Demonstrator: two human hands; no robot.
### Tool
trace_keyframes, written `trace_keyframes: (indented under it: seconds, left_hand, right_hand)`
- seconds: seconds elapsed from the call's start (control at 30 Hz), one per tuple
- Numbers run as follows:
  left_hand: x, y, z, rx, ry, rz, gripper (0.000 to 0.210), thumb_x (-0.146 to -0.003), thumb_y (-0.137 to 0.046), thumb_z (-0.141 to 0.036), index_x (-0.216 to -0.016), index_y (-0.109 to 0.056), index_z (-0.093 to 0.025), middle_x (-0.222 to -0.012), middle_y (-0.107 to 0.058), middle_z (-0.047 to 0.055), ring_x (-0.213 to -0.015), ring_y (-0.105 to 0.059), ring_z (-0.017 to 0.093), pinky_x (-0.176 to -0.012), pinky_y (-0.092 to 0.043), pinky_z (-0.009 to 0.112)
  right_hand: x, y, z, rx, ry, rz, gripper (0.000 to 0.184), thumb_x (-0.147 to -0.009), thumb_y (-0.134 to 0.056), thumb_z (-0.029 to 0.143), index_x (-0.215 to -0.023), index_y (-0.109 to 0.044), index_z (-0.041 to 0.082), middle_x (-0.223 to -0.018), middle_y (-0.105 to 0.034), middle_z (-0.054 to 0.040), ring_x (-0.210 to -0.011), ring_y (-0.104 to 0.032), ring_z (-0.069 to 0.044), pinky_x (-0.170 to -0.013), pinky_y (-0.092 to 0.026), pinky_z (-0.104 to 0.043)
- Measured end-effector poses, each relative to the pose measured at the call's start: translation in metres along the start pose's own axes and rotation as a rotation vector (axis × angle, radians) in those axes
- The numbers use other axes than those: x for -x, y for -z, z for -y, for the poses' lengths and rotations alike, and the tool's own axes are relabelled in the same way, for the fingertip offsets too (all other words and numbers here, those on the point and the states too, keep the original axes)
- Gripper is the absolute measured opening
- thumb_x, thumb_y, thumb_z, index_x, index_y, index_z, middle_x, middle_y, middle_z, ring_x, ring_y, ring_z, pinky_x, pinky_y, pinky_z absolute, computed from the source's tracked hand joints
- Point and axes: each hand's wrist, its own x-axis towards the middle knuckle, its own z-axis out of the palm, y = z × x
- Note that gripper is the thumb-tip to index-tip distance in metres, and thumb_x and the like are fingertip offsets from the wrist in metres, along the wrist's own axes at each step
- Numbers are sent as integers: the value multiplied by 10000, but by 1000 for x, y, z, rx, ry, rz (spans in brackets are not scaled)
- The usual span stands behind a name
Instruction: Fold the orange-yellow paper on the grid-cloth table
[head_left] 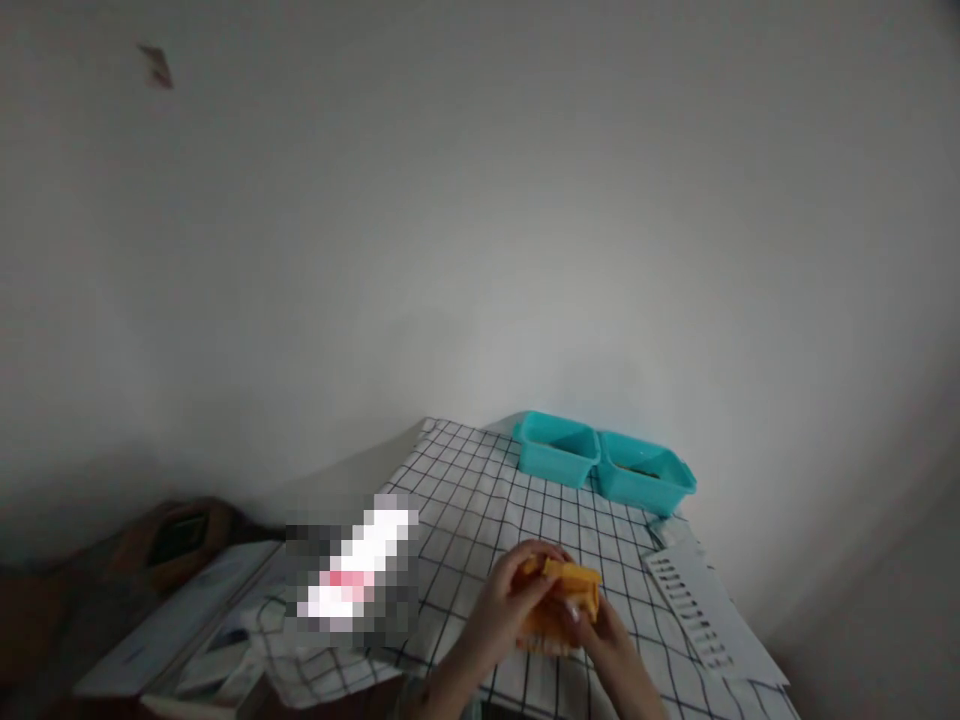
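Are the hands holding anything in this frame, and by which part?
Both hands hold one orange block-like object above the checked cloth. The left hand wraps its left side and top; the right hand grips its lower right edge.

Bare checked cloth [480,500] is left open between the hands and the far edge, so passage straight ahead is unobstructed. The far right corner is blocked by two teal tubs [604,462] set side by side against the wall [480,250]. The right edge is taken up by a white slotted strip [694,605], the left by papers [172,620].
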Motion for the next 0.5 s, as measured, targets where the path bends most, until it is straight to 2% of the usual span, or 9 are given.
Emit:
trace_keyframes:
  seconds: [0.03,0.1,0.17,0.2,0.27,0.37,0.4,0.43,0.5]
  left_hand:
    - [14,7,-3,-44,-54,-48,149,-851,-606,-293,-983,-646,-237,-1111,-572,52,-1125,-529,192,-1004,-402,310]
    - [41,24,-4,-185,-153,-170,177,-890,-549,-287,-1048,-626,-300,-1165,-509,42,-1115,-510,176,-912,-464,294]
    - [68,43,0,-537,-265,-161,316,-892,-549,-264,-1195,-545,-356,-1213,-510,30,-1264,-384,196,-1006,-411,344]
    - [81,53,4,-723,-235,-216,415,-896,-545,-258,-1287,-468,-378,-1349,-411,24,-1287,-360,177,-1043,-378,344]
    - [108,73,17,-989,-183,-285,484,-911,-514,-247,-1365,-390,-358,-1412,-360,15,-1290,-366,152,-1053,-357,329]
    - [140,100,41,-1412,-370,-214,522,-878,-563,-303,-1379,-420,-329,-1398,-484,-51,-1314,-367,195,-1054,-308,377]
    - [146,107,49,-1515,-445,-148,522,-878,-541,-274,-1387,-425,-297,-1409,-491,-48,-1330,-359,215,-1040,-309,403]
    - [150,113,55,-1614,-482,-133,521,-870,-516,-246,-1383,-439,-295,-1413,-492,-52,-1324,-370,220,-1000,-317,412]
    - [153,119,62,-1686,-568,-135,519,-831,-533,-236,-1341,-491,-322,-1374,-525,-74,-1278,-419,205,-949,-334,409]
  right_hand:
    - [2,-19,5,-54,-43,42,513,-806,-630,562,-1157,-660,189,-1168,-673,-121,-1086,-624,-299,-924,-508,-437]
    - [5,-48,9,-111,-87,75,469,-779,-666,560,-1041,-706,173,-1024,-719,-111,-975,-667,-287,-874,-534,-425]
    - [2,-59,12,-136,-29,56,424,-803,-650,529,-1036,-714,180,-1020,-721,-111,-979,-667,-283,-862,-542,-420]
    - [-3,-57,14,-116,36,28,396,-837,-618,493,-1078,-705,191,-1071,-710,-114,-1024,-654,-283,-879,-536,-424]
    - [-22,-44,21,35,218,-68,360,-895,-541,369,-1203,-653,222,-1224,-649,-108,-1153,-590,-278,-952,-496,-443]
    - [-66,-18,23,496,460,-214,471,-863,-481,171,-1317,-570,260,-1387,-530,-67,-1289,-471,-264,-1069,-388,-481]
    - [-81,-12,18,626,465,-223,519,-852,-459,131,-1348,-538,262,-1421,-493,-59,-1312,-444,-259,-1087,-364,-489]
    - [-95,-11,12,735,439,-209,537,-846,-448,108,-1356,-527,254,-1437,-473,-66,-1315,-441,-260,-1085,-366,-497]
    - [-113,-19,-6,901,348,-29,561,-822,-468,78,-1366,-514,207,-1443,-459,-110,-1328,-424,-272,-1097,-343,-506]
